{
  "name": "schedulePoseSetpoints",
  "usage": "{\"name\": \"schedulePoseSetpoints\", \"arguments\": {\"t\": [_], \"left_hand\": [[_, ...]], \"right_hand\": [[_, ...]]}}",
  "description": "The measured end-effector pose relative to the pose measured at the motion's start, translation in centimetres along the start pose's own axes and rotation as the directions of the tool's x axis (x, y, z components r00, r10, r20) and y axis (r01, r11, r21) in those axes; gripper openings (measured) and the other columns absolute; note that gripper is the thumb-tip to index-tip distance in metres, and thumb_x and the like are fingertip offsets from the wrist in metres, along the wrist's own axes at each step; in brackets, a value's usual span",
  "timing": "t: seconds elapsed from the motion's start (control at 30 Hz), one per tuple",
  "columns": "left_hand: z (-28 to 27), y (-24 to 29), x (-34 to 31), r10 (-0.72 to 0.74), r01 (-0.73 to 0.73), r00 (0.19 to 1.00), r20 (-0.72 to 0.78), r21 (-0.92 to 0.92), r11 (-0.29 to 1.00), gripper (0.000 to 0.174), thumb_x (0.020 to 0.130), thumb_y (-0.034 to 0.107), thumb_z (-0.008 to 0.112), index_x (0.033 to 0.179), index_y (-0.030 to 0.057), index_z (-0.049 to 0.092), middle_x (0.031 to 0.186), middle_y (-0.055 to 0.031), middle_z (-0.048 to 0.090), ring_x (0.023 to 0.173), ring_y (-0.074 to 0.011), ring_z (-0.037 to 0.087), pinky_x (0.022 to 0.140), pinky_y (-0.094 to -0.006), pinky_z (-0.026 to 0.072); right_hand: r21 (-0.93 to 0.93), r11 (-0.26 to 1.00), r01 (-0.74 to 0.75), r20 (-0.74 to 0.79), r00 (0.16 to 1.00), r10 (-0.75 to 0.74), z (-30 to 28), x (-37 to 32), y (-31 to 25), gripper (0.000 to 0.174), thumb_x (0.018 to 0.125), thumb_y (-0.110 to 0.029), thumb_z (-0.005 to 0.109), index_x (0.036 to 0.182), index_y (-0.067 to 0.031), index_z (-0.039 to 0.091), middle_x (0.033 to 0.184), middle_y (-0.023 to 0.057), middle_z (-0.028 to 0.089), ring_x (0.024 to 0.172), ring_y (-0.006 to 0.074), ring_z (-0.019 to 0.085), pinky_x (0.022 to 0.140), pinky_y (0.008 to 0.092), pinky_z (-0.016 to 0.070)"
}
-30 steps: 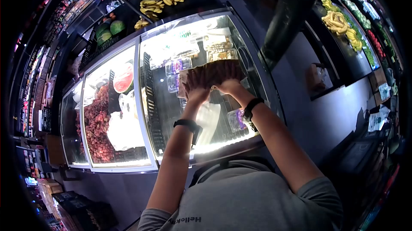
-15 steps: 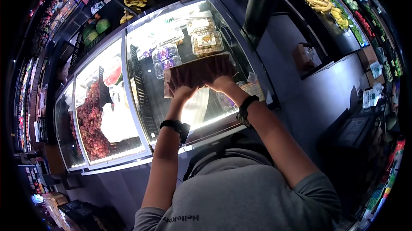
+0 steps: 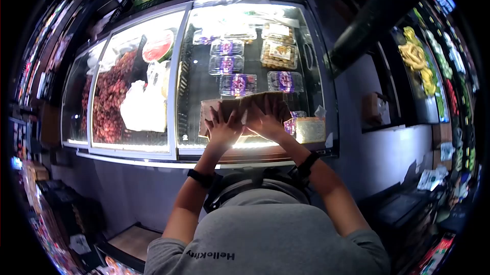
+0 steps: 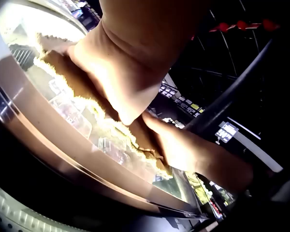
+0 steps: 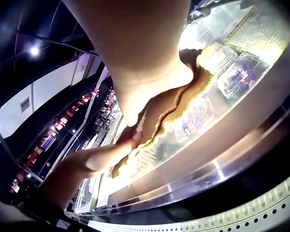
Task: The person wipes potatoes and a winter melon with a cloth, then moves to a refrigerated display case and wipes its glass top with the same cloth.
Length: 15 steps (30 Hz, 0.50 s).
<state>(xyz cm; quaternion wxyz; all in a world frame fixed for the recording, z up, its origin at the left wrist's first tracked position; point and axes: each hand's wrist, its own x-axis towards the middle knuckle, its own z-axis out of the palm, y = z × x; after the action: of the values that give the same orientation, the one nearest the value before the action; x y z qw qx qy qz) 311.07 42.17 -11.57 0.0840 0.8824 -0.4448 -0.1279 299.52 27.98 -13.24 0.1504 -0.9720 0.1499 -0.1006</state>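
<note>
A brown fuzzy-edged cloth (image 3: 208, 106) lies across the glass top (image 3: 201, 78) of a lit display case, close to its near edge. My left hand (image 3: 223, 128) presses flat on the cloth's left part, fingers spread. Beside it, my right hand (image 3: 265, 122) presses on the right part with its fingers stretched out. The cloth is wrinkled between the hands, and its ragged edge (image 4: 94, 108) faces the case's front rim in the left wrist view. In the right wrist view my right hand (image 5: 152, 89) hides part of the cloth.
Under the glass are clear packs with purple labels (image 3: 239, 85), a box of round brown fruit (image 3: 279, 54), red grapes (image 3: 109, 96) and a cut watermelon (image 3: 157, 48). A dark post (image 3: 377, 19) stands at the right; bananas (image 3: 418, 63) lie beyond it.
Both hands have slid the cloth over the glass toward the case's near edge, uncovering more of the packs beneath. The head view has shifted too.
</note>
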Motion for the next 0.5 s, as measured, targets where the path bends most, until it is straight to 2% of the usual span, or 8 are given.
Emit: {"name": "schedulePoseSetpoints", "arguments": {"t": [0.07, 0.1, 0.2, 0.3, 0.37, 0.43, 0.47, 0.5], "left_hand": [[-2.4, 0.8, 0.4, -0.06, 0.06, 0.998, 0.011, -0.066, 0.996, 0.075, 0.073, 0.057, 0.051, 0.137, 0.0278, 0.022, 0.142, -0.0242, 0.002, 0.126, -0.0522, -0.002, 0.09, -0.0716, 0.0082], [-3.2, 0.9, 0.9, -0.09, 0.093, 0.995, 0.031, -0.123, 0.988, 0.079, 0.072, 0.06, 0.051, 0.137, 0.0287, 0.019, 0.143, -0.0223, 0.001, 0.127, -0.0515, -0.004, 0.091, -0.0712, 0.0065], [-4.6, -0.2, 3.1, -0.157, 0.169, 0.979, 0.128, -0.088, 0.982, 0.091, 0.065, 0.069, 0.052, 0.138, 0.0331, 0.011, 0.145, -0.0143, -0.004, 0.129, -0.0438, -0.014, 0.093, -0.0689, -0.0002], [-5.3, -2.0, 5.6, -0.166, 0.18, 0.974, 0.151, -0.082, 0.98, 0.089, 0.064, 0.067, 0.056, 0.137, 0.0353, 0.015, 0.145, -0.0136, -0.005, 0.129, -0.0425, -0.013, 0.094, -0.0683, -0.0013], [-5.6, -2.6, 7.1, -0.169, 0.178, 0.979, 0.117, -0.072, 0.981, 0.086, 0.065, 0.063, 0.057, 0.137, 0.0357, 0.017, 0.145, -0.0131, -0.006, 0.13, -0.0419, -0.013, 0.094, -0.0677, -0.002], [-5.5, -3.4, 8.6, -0.166, 0.173, 0.983, 0.081, -0.083, 0.981, 0.085, 0.066, 0.06, 0.058, 0.137, 0.0358, 0.017, 0.145, -0.012, -0.008, 0.13, -0.0398, -0.013, 0.095, -0.0661, -0.0028], [-5.6, -3.7, 9.3, -0.181, 0.186, 0.981, 0.065, -0.083, 0.979, 0.085, 0.066, 0.06, 0.057, 0.137, 0.0356, 0.017, 0.145, -0.0117, -0.008, 0.131, -0.0388, -0.013, 0.096, -0.0651, -0.0031], [-5.7, -3.9, 10.0, -0.194, 0.197, 0.98, 0.049, -0.082, 0.977, 0.085, 0.066, 0.06, 0.057, 0.137, 0.0353, 0.017, 0.145, -0.0114, -0.008, 0.131, -0.0378, -0.012, 0.097, -0.0641, -0.0033]], "right_hand": [[0.187, 0.959, -0.213, 0.128, 0.973, 0.191, -0.3, 1.3, -0.4, 0.081, 0.071, -0.052, 0.058, 0.136, -0.0161, 0.027, 0.141, 0.0241, 0.007, 0.127, 0.0497, -0.002, 0.099, 0.0618, -0.0015], [0.186, 0.963, -0.196, 0.136, 0.976, 0.172, -0.6, 2.0, -0.8, 0.081, 0.071, -0.052, 0.058, 0.136, -0.0161, 0.027, 0.141, 0.0241, 0.007, 0.127, 0.0497, -0.002, 0.099, 0.0618, -0.0015], [-0.124, 0.961, -0.246, 0.171, 0.949, 0.265, -1.6, 4.2, -2.0, 0.083, 0.07, -0.056, 0.056, 0.138, -0.0223, 0.022, 0.143, 0.0181, 0.004, 0.128, 0.0472, -0.006, 0.098, 0.062, -0.0023], [-0.203, 0.961, -0.187, 0.146, 0.965, 0.218, -0.9, 6.5, -1.3, 0.084, 0.07, -0.057, 0.056, 0.138, -0.0246, 0.019, 0.143, 0.0178, 0.004, 0.128, 0.0465, -0.006, 0.099, 0.0611, -0.0031], [-0.19, 0.962, -0.196, 0.209, 0.949, 0.235, -1.2, 8.7, -1.0, 0.083, 0.072, -0.059, 0.052, 0.139, -0.0246, 0.016, 0.144, 0.0163, 0.001, 0.128, 0.0458, -0.006, 0.098, 0.0622, -0.0045], [-0.243, 0.963, -0.116, 0.26, 0.949, 0.18, -0.8, 10.7, 0.0, 0.079, 0.076, -0.06, 0.045, 0.139, -0.0249, 0.013, 0.145, 0.0144, -0.003, 0.128, 0.0464, -0.009, 0.097, 0.0629, -0.0057], [-0.208, 0.971, -0.116, 0.248, 0.954, 0.167, 0.4, 11.9, 1.0, 0.075, 0.079, -0.061, 0.038, 0.14, -0.0259, 0.011, 0.145, 0.013, -0.005, 0.128, 0.0453, -0.011, 0.097, 0.0628, -0.0064], [-0.21, 0.97, -0.122, 0.246, 0.954, 0.173, 1.9, 13.0, 2.1, 0.075, 0.079, -0.061, 0.038, 0.14, -0.0259, 0.011, 0.145, 0.013, -0.005, 0.128, 0.0453, -0.011, 0.097, 0.0628, -0.0064]]}}
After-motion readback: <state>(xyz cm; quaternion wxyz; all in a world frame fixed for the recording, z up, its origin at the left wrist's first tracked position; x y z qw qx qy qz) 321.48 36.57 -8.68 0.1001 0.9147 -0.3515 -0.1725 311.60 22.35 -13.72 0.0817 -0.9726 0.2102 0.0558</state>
